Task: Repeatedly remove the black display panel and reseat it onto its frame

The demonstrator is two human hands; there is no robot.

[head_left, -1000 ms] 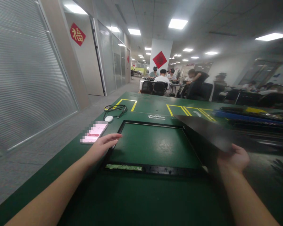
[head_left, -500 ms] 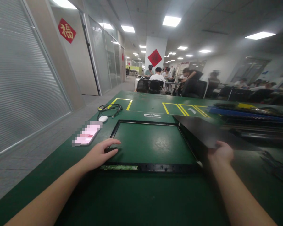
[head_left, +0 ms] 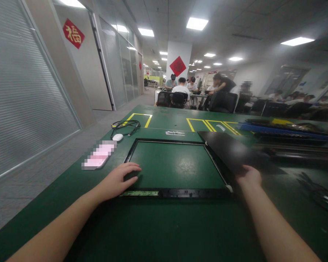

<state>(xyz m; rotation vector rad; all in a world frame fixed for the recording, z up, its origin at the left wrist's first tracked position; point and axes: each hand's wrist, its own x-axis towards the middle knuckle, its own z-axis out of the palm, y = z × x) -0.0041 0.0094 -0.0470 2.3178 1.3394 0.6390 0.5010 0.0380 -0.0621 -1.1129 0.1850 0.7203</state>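
Observation:
A thin black rectangular frame [head_left: 192, 193] lies flat on the green table, with a strip of green circuit board [head_left: 142, 193] in its near side. My left hand [head_left: 118, 181] rests over the frame's left side, thumb and fingers apart. Along the right side a flat dark panel [head_left: 232, 148] is tilted, its near part raised and its left edge beside the frame. My right hand [head_left: 250, 179] grips the panel's near edge; the fingers beneath it are hidden. A small whitish tab [head_left: 229, 188] shows at the frame's near right corner.
Left of the frame are a phone [head_left: 100, 155], a white mouse [head_left: 117, 137] and a coiled black cable [head_left: 125, 124]. Dark panels and a blue strip [head_left: 265, 128] are stacked at the right, near blurred cables [head_left: 321, 193]. Yellow tape [head_left: 209, 125] marks the table's far part. People sit beyond.
My right hand and the panel have shifted slightly left, and the panel's angle has changed a little. My left hand stays on the frame's left side. The whole view has shifted slightly.

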